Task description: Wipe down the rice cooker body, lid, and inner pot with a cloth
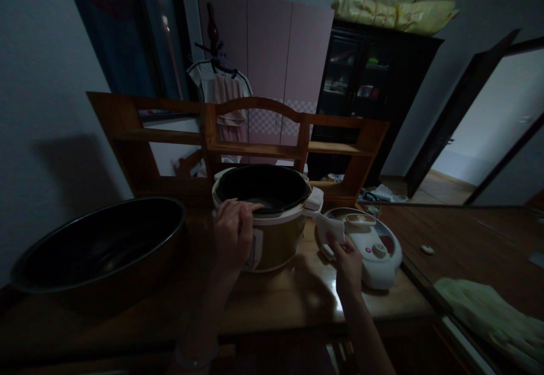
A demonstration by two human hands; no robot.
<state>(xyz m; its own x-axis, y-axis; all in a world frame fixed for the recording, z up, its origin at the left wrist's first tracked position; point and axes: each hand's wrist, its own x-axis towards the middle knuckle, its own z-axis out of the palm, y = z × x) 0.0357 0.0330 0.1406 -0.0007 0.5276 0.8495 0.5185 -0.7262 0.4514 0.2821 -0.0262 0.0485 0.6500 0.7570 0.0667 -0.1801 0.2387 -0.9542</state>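
Fingers (342, 244) of the right hand (350, 264) are closed on a white sheet (331, 227), cloth or paper not determinable, held beside the side handle (314, 199) of the cooker (278, 242). Left hand (234, 225) observed at the cooker's front rim, fingers partly extended and loosely bent; whether they grip the rim cannot be told. Cooker stands upright on the worktop (272, 310), open at the top, interior dark. White lid (380, 270), bearing a knob (379, 249) and a pink indicator (368, 250), lies just to its right; large dark pan (170, 253) sits to its left, apart. Wooden rack (255, 149) stands behind. Farther back: pink wardrobe (267, 58) and black cabinet (402, 80).
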